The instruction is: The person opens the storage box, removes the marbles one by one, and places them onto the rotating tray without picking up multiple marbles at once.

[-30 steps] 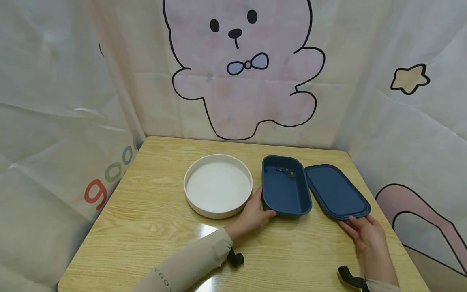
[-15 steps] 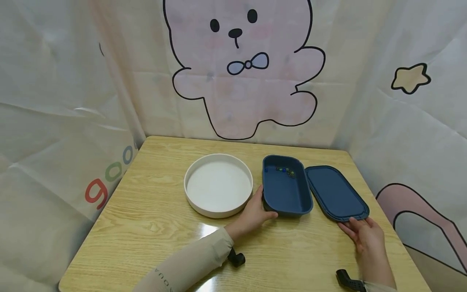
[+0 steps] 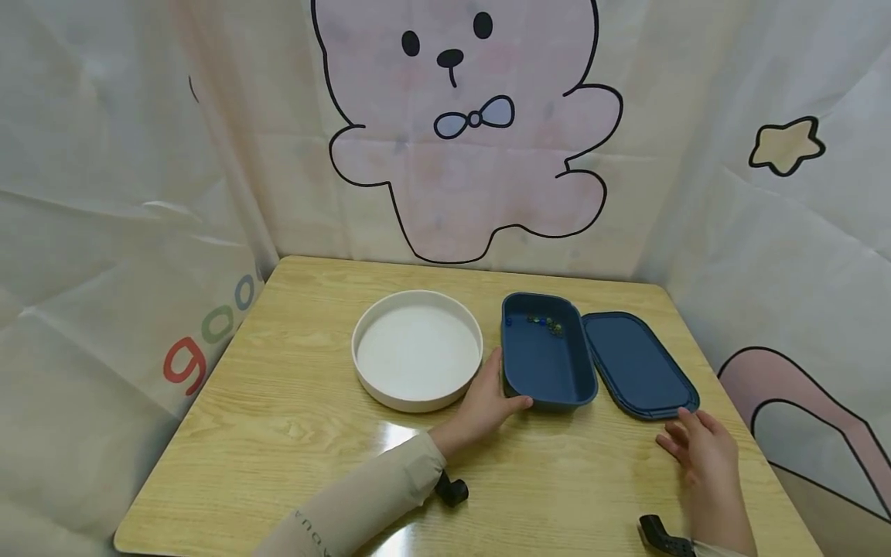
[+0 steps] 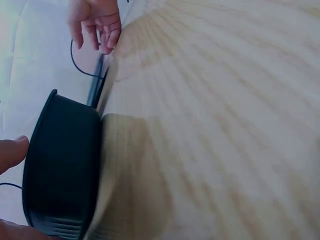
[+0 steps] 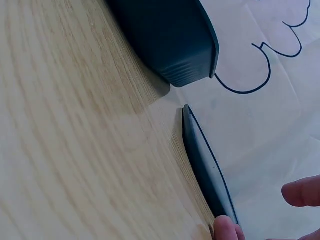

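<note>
My left hand (image 3: 480, 406) rests against the near left corner of a dark blue rectangular box (image 3: 550, 371), its fingers along the left side and the thumb extended by the front. In the left wrist view the thumb (image 4: 12, 152) is at the box's rim (image 4: 37, 120). Several small glass marbles (image 3: 546, 322) lie inside, towards the far end. The matching blue lid (image 3: 640, 367) lies on the table to the right of the box. My right hand (image 3: 703, 456) hovers at the lid's near edge with loosely bent fingers; a fingertip (image 5: 226, 227) is close to the lid (image 5: 202, 160).
A round white tray (image 3: 416, 352) with a low wall stands left of the box, close to my left hand. Everything is on a wooden table (image 3: 292, 410). Printed curtains (image 3: 452, 193) enclose it at the back and sides.
My right hand has let go of the lid's near edge and the lid now lies lower, slightly shifted left. My left hand and the box have hardly moved.
</note>
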